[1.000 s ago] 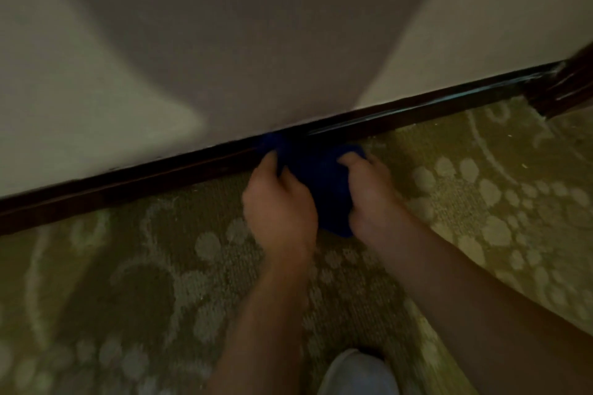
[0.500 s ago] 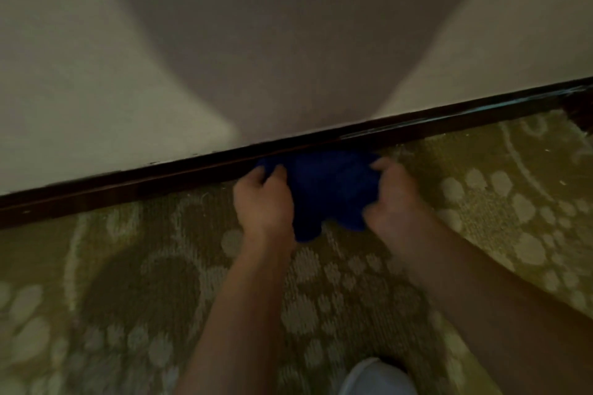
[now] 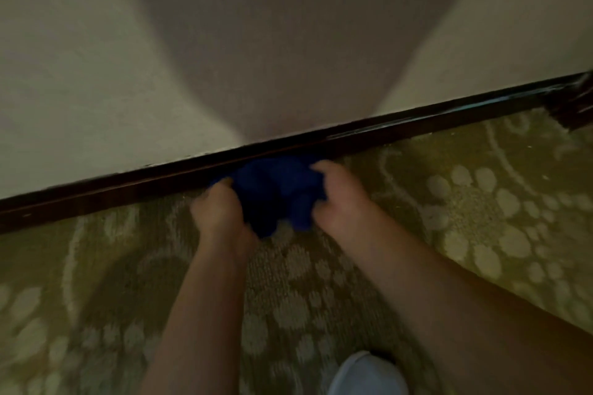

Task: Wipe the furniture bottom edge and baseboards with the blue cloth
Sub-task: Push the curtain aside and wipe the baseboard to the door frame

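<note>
Blue cloth (image 3: 279, 192), bunched between our left hand (image 3: 218, 212) and right hand (image 3: 340, 196), both clutching it, presses the dark baseboard (image 3: 128, 186) ahead; bunching may skip dust along the edge.

Bare forearms (image 3: 199, 314), no sleeves, pale shoe (image 3: 369, 375) at bottom edge

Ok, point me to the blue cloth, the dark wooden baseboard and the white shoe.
Blue cloth (image 3: 276, 189), head view: bunched middle between the hands.
Dark wooden baseboard (image 3: 106, 192), head view: bare front face, left stretch.
White shoe (image 3: 365, 375), head view: toe top.
</note>
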A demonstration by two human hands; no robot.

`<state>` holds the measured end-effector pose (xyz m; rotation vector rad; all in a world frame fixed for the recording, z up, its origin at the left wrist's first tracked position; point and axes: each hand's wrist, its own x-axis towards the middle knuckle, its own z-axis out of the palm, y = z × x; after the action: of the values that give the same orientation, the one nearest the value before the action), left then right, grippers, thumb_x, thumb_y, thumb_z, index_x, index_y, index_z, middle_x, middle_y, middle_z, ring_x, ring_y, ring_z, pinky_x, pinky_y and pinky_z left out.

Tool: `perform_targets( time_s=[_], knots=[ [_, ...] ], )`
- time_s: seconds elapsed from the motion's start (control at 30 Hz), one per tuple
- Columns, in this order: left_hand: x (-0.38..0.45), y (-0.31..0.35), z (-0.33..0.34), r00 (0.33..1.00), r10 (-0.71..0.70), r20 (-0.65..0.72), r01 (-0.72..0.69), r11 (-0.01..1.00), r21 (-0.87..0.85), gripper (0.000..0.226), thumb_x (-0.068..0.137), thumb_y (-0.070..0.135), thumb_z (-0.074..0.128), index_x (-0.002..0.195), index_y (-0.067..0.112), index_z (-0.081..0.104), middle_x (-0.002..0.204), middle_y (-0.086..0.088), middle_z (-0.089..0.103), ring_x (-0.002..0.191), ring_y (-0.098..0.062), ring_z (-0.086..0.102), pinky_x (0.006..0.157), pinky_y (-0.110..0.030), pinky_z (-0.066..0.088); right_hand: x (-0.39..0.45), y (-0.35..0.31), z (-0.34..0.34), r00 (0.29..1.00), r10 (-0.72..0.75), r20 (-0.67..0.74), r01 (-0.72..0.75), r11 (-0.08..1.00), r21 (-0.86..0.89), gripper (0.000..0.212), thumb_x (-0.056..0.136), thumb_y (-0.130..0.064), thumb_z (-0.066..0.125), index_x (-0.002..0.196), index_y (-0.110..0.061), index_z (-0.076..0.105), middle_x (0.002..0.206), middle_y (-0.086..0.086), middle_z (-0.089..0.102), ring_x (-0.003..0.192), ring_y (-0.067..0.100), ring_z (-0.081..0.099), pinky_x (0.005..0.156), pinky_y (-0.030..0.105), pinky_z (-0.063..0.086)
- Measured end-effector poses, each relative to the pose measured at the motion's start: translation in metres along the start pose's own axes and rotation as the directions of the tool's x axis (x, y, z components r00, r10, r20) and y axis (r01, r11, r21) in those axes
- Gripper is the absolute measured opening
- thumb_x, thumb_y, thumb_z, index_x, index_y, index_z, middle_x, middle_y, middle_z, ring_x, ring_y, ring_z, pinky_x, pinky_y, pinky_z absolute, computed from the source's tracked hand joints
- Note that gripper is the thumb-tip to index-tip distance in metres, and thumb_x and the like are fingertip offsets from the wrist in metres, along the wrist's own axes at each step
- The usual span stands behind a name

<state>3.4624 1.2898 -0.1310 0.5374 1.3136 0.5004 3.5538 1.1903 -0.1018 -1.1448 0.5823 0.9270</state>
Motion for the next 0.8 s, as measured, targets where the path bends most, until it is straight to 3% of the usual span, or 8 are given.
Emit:
perform_targets(
  time_s=[0.1, 0.2, 0.33, 0.43, 0.53, 0.6, 0.7, 0.8],
  knots=[
    [-0.023, -0.013, 0.021, 0.985, -0.105, 0.134, 0.107, 0.994, -0.004, 0.028, 0.093, 0.012, 0.051, 0.118, 0.004, 0.061, 0.118, -0.016, 0.065, 0.084, -0.028, 0.066, 0.053, -0.028, 0.055, -0.005, -0.025, -0.033, 0.995, -0.069, -0.077, 0.074, 0.996, 0.06, 0.021, 0.091, -0.008, 0.052, 0.105, 0.0, 0.065, 0.099, 0.017, 0.066, 0.088, 0.03, 0.065, 0.061, 0.029, 0.057],
    [-0.042, -0.015, 0.029, 0.986, -0.12, 0.119, 0.127, 0.99, -0.056, 0.03, 0.094, 0.012, 0.049, 0.122, 0.006, 0.058, 0.121, -0.013, 0.064, 0.102, -0.031, 0.062, 0.077, -0.039, 0.055, -0.02, -0.03, -0.035, 0.995, -0.09, -0.043, 0.09, 0.996, 0.014, 0.035, 0.094, -0.01, 0.051, 0.125, 0.002, 0.059, 0.118, 0.021, 0.066, 0.108, 0.033, 0.063, 0.088, 0.037, 0.054],
    [-0.09, -0.02, 0.054, 0.999, 0.043, -0.002, -0.042, 0.988, 0.152, 0.041, 0.095, 0.018, 0.05, 0.134, 0.009, 0.049, 0.129, -0.007, 0.057, 0.114, -0.027, 0.057, 0.102, -0.044, 0.045, -0.047, -0.038, -0.025, 0.995, -0.098, -0.032, 0.091, 0.979, -0.182, 0.024, 0.095, -0.007, 0.045, 0.115, -0.006, 0.06, 0.089, 0.014, 0.065, 0.072, 0.023, 0.062, 0.044, 0.021, 0.05],
    [-0.116, -0.022, 0.059, 0.998, -0.062, 0.02, 0.05, 0.925, 0.376, 0.049, 0.097, 0.019, 0.05, 0.144, 0.01, 0.04, 0.141, -0.014, 0.05, 0.126, -0.034, 0.049, 0.104, -0.038, 0.041, -0.077, -0.053, -0.039, 0.986, -0.09, -0.142, 0.029, 0.923, -0.384, 0.022, 0.095, -0.007, 0.047, 0.112, -0.004, 0.06, 0.087, 0.016, 0.065, 0.069, 0.026, 0.06, 0.049, 0.028, 0.047],
    [-0.135, -0.02, 0.056, 0.959, -0.28, 0.028, 0.254, 0.905, 0.341, 0.047, 0.098, 0.017, 0.049, 0.143, 0.007, 0.039, 0.144, -0.016, 0.045, 0.129, -0.035, 0.046, 0.103, -0.041, 0.041, -0.111, -0.078, -0.062, 0.971, -0.115, -0.208, 0.003, 0.881, -0.473, 0.027, 0.094, -0.007, 0.051, 0.119, 0.002, 0.059, 0.104, 0.021, 0.066, 0.078, 0.027, 0.062, 0.062, 0.034, 0.051],
    [-0.149, -0.021, 0.058, 0.987, -0.159, 0.022, 0.14, 0.92, 0.367, 0.042, 0.097, 0.014, 0.051, 0.138, 0.008, 0.048, 0.138, -0.015, 0.052, 0.125, -0.034, 0.05, 0.098, -0.037, 0.043, -0.122, -0.094, -0.075, 0.965, -0.136, -0.226, 0.007, 0.871, -0.492, 0.025, 0.092, -0.004, 0.053, 0.115, 0.004, 0.061, 0.102, 0.02, 0.067, 0.078, 0.026, 0.063, 0.066, 0.034, 0.053],
    [-0.147, -0.013, 0.07, 0.994, 0.108, -0.001, -0.099, 0.915, 0.391, 0.041, 0.096, 0.014, 0.053, 0.136, 0.009, 0.052, 0.135, -0.013, 0.057, 0.123, -0.031, 0.053, 0.104, -0.038, 0.043, -0.11, -0.107, -0.072, 0.977, -0.118, -0.18, 0.023, 0.89, -0.456, 0.012, 0.094, -0.006, 0.051, 0.086, -0.005, 0.061, 0.079, 0.011, 0.064, 0.065, 0.02, 0.06, 0.05, 0.023, 0.05],
    [-0.122, -0.019, 0.085, 0.927, 0.373, 0.032, -0.335, 0.79, 0.514, 0.04, 0.097, 0.015, 0.049, 0.136, 0.008, 0.053, 0.134, -0.015, 0.058, 0.122, -0.03, 0.054, 0.105, -0.038, 0.043, -0.072, -0.104, -0.06, 0.988, -0.121, -0.093, 0.064, 0.881, -0.469, 0.016, 0.092, -0.002, 0.053, 0.105, -0.002, 0.062, 0.084, 0.01, 0.065, 0.07, 0.019, 0.061, 0.053, 0.025, 0.051]
  ],
)
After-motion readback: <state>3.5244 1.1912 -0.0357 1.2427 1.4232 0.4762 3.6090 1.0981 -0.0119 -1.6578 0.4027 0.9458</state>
